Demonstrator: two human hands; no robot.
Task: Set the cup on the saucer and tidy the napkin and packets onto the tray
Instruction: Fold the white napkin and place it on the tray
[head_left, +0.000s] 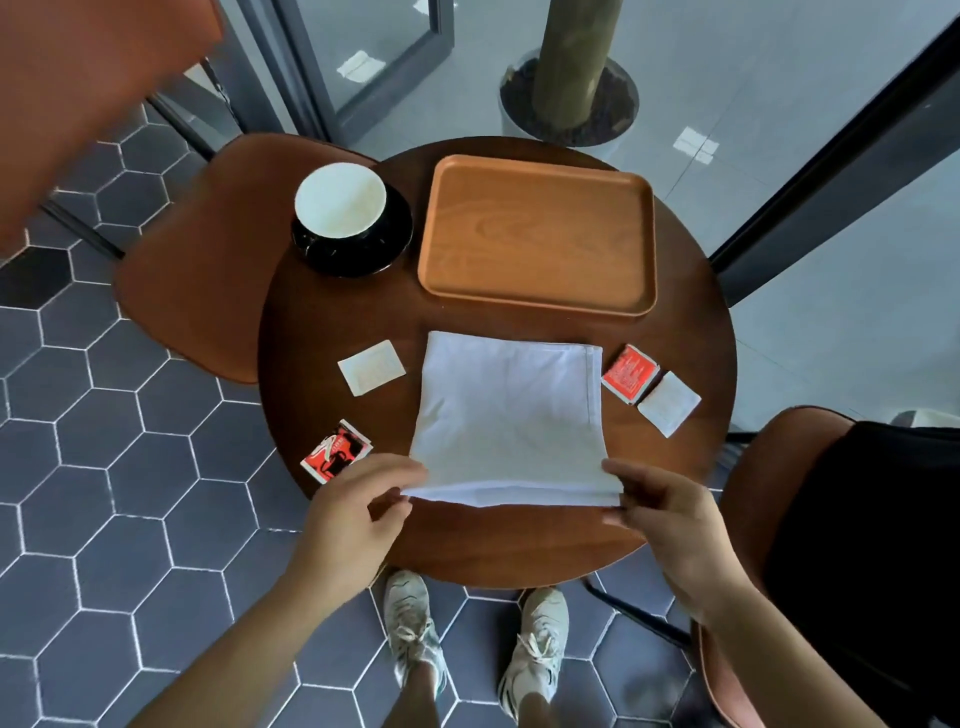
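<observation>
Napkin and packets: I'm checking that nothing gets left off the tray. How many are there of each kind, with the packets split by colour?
Napkin: 1
Red packets: 2
White packets: 2
Total: 5

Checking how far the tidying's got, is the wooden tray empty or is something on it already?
Empty: the tray shows only bare wood. The napkin and four packets are outside its rim, on the table.
</observation>
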